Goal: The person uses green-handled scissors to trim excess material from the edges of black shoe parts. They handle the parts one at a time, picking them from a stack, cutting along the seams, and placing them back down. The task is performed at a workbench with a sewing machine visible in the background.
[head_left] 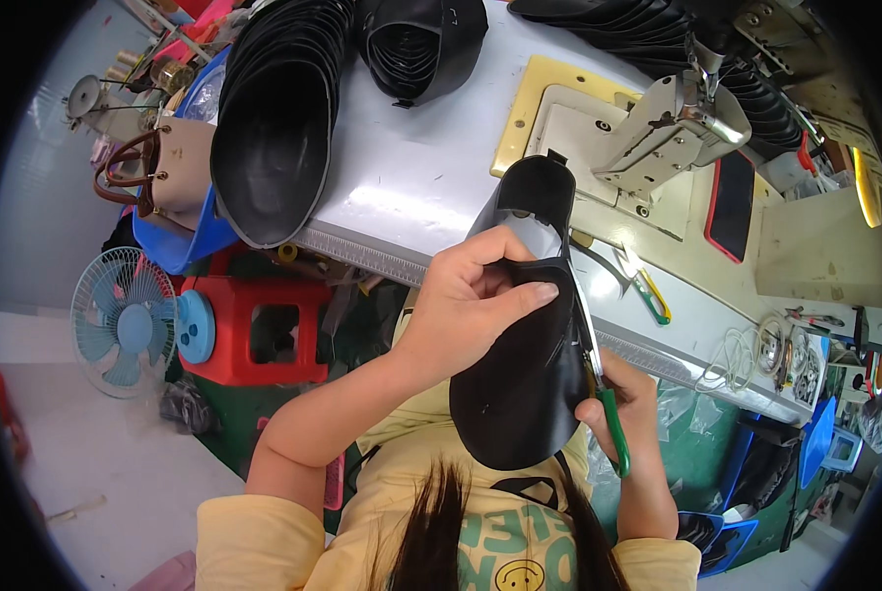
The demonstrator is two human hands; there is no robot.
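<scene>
My left hand (461, 305) is closed on a black shoe upper (520, 404), thumb on top and fingers curled into its opening. The upper hangs over the table's near edge, in front of my body, its far end near the sewing machine (648, 138). At its right side, my right hand (626, 399) grips scissors (613, 426) with green handles. The long blades point away from me along the upper's right edge; whether they are parted cannot be made out. Behind my left hand, a pale, translucent patch (532, 234) shows inside the upper.
Nested black uppers (273, 148) stand at the table's left, with another bundle (423, 49) behind. Right of my hands lie small snips (648, 294) and a red-edged phone (730, 207). A red stool (254, 330), a fan (126, 320) and a handbag (180, 163) are at left.
</scene>
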